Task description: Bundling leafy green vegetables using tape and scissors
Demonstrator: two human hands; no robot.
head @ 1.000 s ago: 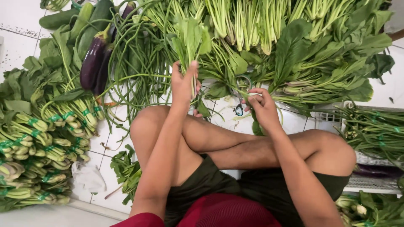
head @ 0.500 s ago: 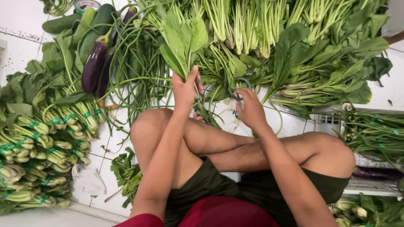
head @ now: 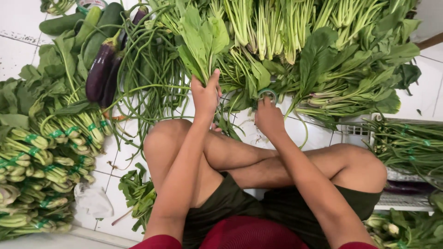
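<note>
Left hand (head: 206, 96) closed around bunch of leafy greens (head: 201, 39), stems upright, leaves pointing away; right hand (head: 269, 117) just beside, pinching green band (head: 266, 93) above tiled floor (head: 14, 50).

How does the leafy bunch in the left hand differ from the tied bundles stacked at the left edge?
The leafy bunch stands upright, gripped at its stems by the left hand; the tied bundles lie flat on the tiled floor. The bundles wear green bands; none shows on the held bunch. The bundles show pale thick stalks, the bunch broad leaves. Both are green vegetables.
</note>
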